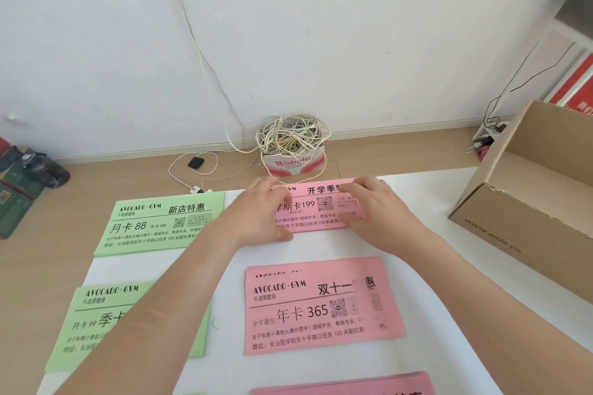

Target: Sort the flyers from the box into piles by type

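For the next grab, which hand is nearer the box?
Right. The right hand rests on the far pink flyer, box side; the left hand rests on its opposite end.

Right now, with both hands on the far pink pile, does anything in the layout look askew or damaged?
Two small things. The middle pink pile is not squared: a lower sheet peeks out along its far edge. The cardboard box looks raggedly torn along its near rim. Nothing appears spilled.

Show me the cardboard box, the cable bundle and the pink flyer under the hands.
cardboard box (519,228), head view, front wall
cable bundle (290,135), head view, coil's middle
pink flyer (316,206), head view, printed middle
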`<state>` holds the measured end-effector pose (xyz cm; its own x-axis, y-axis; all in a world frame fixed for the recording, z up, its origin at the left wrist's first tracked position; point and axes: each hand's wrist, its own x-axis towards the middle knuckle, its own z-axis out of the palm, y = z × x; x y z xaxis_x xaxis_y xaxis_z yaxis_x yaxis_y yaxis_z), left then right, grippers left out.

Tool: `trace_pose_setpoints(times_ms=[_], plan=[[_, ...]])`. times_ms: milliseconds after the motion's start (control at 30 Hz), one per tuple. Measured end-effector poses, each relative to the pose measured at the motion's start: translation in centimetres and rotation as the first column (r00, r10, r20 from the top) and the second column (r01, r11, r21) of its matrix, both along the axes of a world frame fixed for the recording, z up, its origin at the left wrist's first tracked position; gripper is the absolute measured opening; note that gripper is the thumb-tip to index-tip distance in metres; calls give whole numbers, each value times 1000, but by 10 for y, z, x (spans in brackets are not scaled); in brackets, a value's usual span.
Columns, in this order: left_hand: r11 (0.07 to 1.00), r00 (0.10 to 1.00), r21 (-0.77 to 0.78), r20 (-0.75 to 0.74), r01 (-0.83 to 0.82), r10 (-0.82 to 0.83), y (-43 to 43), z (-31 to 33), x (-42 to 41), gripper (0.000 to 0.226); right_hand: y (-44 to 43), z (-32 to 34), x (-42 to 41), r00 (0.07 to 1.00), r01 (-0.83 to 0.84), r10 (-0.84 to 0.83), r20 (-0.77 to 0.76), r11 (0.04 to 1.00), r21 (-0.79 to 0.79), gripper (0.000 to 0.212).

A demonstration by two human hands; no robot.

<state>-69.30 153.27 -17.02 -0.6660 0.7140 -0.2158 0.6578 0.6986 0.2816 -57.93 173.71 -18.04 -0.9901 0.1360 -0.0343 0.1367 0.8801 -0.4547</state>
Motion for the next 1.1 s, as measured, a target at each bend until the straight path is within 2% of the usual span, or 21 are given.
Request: trace_pose_setpoints(times_ms=[67, 133, 200, 267, 367, 533, 667, 867, 1000, 1100], plan=[[996, 1000, 87, -13, -10, 11, -9, 12, 18, 57, -3, 14, 26, 993, -101, 104, 53, 993, -54, 70], [994, 998, 92, -16, 57, -56, -23, 19, 45, 56, -11, 23, 56, 951, -235, 238, 197, 971, -41, 89], [989, 989, -17, 11, 145, -145, -38, 17, 75, 70, -19, 21, 78, 890, -349, 323, 320, 937, 26, 105], [968, 981, -161, 46, 191, -186, -49, 7, 99, 91, -23, 10, 89, 858, -401, 348, 378, 913, 70, 115], [954, 982, -234, 61, 187, -178, -57, -6, 113, 106, -24, 0, 94, 865, -405, 344, 365, 908, 106, 116], [965, 982, -183, 22, 186, -186, -56, -8, 111, 99, -26, 3, 92, 884, -388, 331, 330, 914, 122, 104], [963, 982, -192, 36, 187, -183, -55, -8, 109, 100, -26, 3, 92, 891, -376, 319, 322, 917, 133, 103], [977, 989, -162, 67, 139, -130, -56, 3, 118, 106, -30, 18, 114, 902, -293, 271, 336, 956, 15, 109], [986, 988, -74, -32, 151, -153, -75, 23, 159, 86, -41, 41, 166, 846, -348, 320, 426, 937, -12, 117], [959, 969, -145, 25, 245, -244, -89, 24, 206, 95, -62, 35, 200, 796, -419, 339, 501, 906, 53, 122]])
